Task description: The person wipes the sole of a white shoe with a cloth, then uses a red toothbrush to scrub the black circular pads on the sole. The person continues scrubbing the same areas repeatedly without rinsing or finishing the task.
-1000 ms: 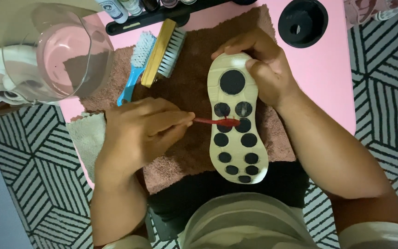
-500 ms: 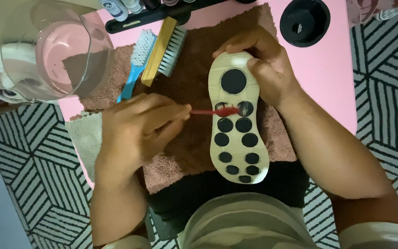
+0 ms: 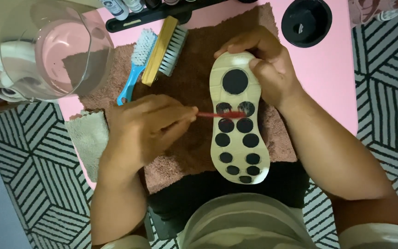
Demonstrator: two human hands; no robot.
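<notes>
Since a second ago, you are sliding the red brush point(image 3: 219, 114) a little further across the sole, its tip now lying between the two upper dark pads instead of short of them. Your left hand point(image 3: 146, 129) is pinching the brush's thin handle between closed fingers, just left of the shoe point(image 3: 238, 117). Your right hand point(image 3: 268, 64) is gripping the shoe's upper end, fingers wrapped over its edge, holding it sole-up over the brown towel point(image 3: 194, 83). The shoe is lying between your two hands, its lower end pointing toward your lap. Beyond your left hand, a blue brush point(image 3: 137, 64) and a wooden brush point(image 3: 164, 46) are resting on the towel, with a clear pitcher point(image 3: 58, 50) sitting near the pink desk point(image 3: 332, 69) edge.
</notes>
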